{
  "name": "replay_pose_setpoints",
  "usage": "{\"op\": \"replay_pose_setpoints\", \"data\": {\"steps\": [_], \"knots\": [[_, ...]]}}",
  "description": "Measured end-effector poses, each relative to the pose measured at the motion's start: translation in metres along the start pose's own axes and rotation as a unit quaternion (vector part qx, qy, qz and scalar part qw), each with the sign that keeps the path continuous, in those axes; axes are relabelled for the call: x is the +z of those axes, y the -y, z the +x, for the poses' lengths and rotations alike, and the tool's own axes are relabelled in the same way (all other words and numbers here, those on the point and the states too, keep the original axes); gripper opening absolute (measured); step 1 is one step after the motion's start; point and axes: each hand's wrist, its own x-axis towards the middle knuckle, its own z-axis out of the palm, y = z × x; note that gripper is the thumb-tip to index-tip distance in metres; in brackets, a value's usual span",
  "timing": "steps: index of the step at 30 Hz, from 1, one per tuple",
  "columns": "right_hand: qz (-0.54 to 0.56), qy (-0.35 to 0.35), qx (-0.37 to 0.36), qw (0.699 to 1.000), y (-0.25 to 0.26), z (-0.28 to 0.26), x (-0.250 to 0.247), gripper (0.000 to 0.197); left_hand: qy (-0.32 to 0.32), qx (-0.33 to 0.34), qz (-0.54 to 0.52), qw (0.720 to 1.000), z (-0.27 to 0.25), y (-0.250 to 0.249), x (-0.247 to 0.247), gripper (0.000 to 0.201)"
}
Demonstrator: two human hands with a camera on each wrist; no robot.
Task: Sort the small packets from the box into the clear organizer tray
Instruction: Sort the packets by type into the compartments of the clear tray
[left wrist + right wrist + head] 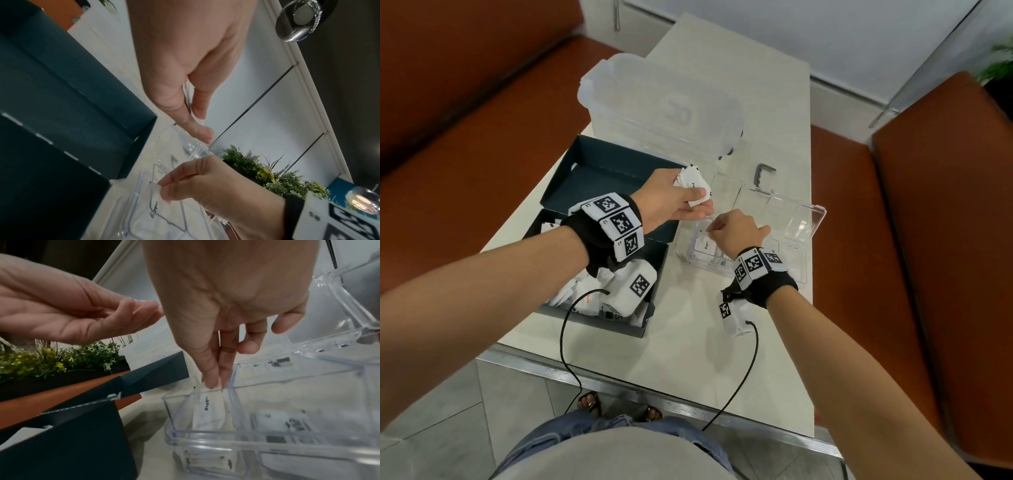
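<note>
White paper packet (207,404) is hanging pinched between our right hand's (736,233) thumb and forefinger, dipping into the clear organizer tray's (804,222) near-left compartment. Our left hand (671,202) is gripping several more packets (693,183) beside the dark box (599,171).

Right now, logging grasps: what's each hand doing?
Left hand: holds a bunch of small white paper packets.
Right hand: pinches one white packet into the clear plastic organizer tray.
</note>
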Motion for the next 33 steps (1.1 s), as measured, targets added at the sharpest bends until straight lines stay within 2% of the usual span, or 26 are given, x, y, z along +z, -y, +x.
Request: {"op": "replay_pose_setpoints", "data": {"steps": [7, 11, 17, 21, 24, 26, 27, 29, 31, 33], "knots": [[-0.127, 0.017, -0.045, 0.991, -0.001, 0.003, 0.011, 0.017, 0.005, -0.003, -0.013, 1.000, 0.001, 0.001, 0.000, 0.020], [-0.177, 0.059, -0.062, 0.981, -0.001, 0.001, 0.012, 0.027, 0.006, -0.003, -0.018, 1.000, 0.000, 0.000, -0.001, 0.021], [-0.193, 0.098, -0.060, 0.974, 0.003, 0.002, 0.009, 0.041, 0.009, -0.003, -0.020, 1.000, -0.002, 0.001, -0.003, 0.016], [-0.177, 0.097, -0.060, 0.978, 0.005, -0.002, 0.004, 0.038, 0.011, -0.008, -0.022, 1.000, -0.005, 0.001, -0.003, 0.013], [-0.106, 0.039, -0.067, 0.991, 0.004, -0.010, -0.008, 0.030, 0.010, -0.009, -0.027, 1.000, -0.007, 0.000, -0.003, 0.016], [0.000, -0.035, -0.060, 0.998, 0.006, -0.017, -0.023, 0.021, 0.007, -0.007, -0.027, 1.000, -0.007, -0.001, -0.004, 0.018], [0.068, -0.073, -0.053, 0.994, 0.007, -0.021, -0.032, 0.019, 0.004, -0.005, -0.028, 1.000, -0.008, -0.001, -0.004, 0.020], [0.218, -0.120, -0.053, 0.967, 0.011, -0.028, -0.050, 0.019, 0.000, -0.003, -0.029, 1.000, -0.008, 0.000, -0.002, 0.023], [0.313, -0.121, -0.080, 0.939, 0.015, -0.034, -0.062, 0.021, 0.007, -0.001, -0.010, 1.000, -0.009, 0.001, 0.001, 0.026], [0.306, -0.092, -0.111, 0.941, 0.017, -0.038, -0.067, 0.027, 0.026, 0.006, 0.011, 1.000, -0.012, 0.001, 0.005, 0.031]]}}
